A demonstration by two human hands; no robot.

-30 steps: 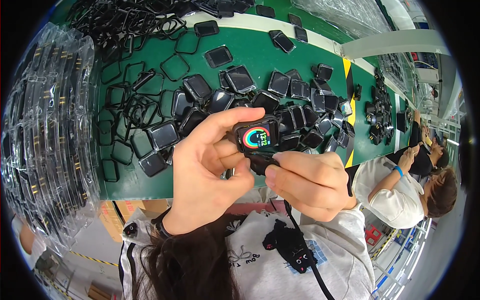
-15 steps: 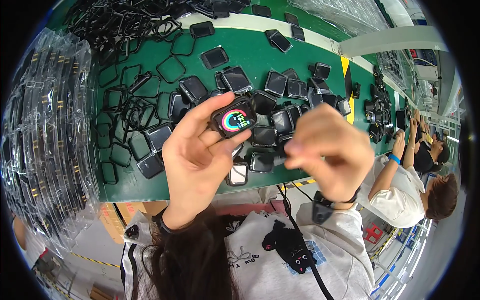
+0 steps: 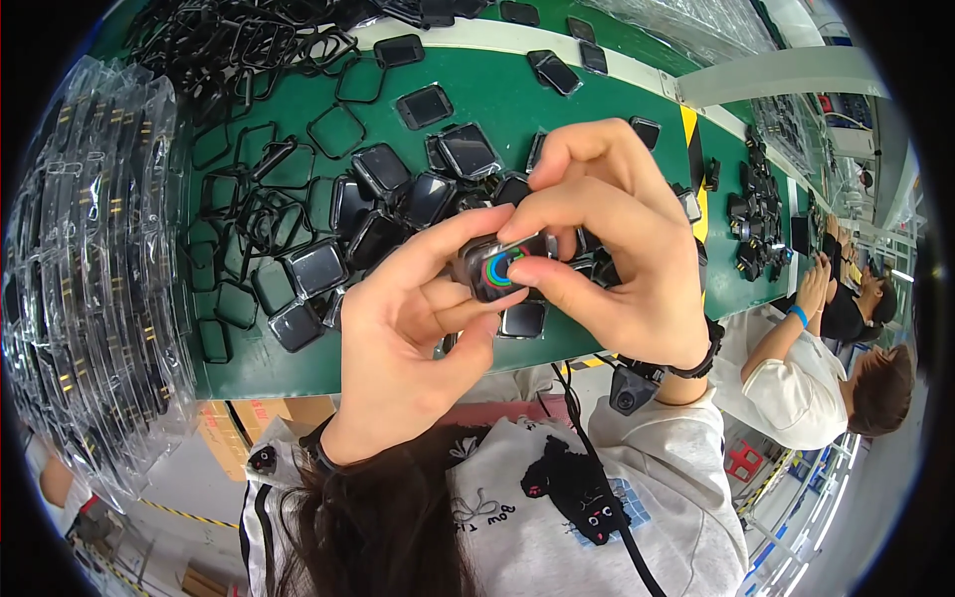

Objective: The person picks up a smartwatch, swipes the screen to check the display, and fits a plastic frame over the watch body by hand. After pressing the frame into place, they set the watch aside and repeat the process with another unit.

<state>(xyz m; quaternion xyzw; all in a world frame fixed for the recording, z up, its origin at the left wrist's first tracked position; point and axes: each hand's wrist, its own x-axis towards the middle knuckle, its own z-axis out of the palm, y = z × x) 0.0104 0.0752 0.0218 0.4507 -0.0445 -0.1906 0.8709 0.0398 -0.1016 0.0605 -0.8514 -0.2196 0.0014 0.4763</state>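
A small square smartwatch (image 3: 490, 272) with a lit screen and coloured rings is held above the bench between both hands. My left hand (image 3: 403, 333) grips its left and lower edges with fingers and thumb. My right hand (image 3: 632, 254) closes on its right side, thumb over the screen and index finger along the top edge. A shiny, see-through edge shows at the watch's upper right; I cannot make out whether it is a film or a cover. Below and around lie several dark watch cases (image 3: 380, 171) in clear wrapping, partly hidden by my hands.
Black square frames (image 3: 269, 224) lie loose at the left of the green bench (image 3: 288, 373), with a heap of more (image 3: 249, 50) behind. Bagged parts (image 3: 99, 259) are stacked at the far left. Black-yellow tape (image 3: 691, 149) marks the right, beyond which a co-worker (image 3: 796, 383) sits.
My right hand has moved left from beside the watch and closed onto it. The watch has shifted slightly right and down, and its screen is now partly covered.
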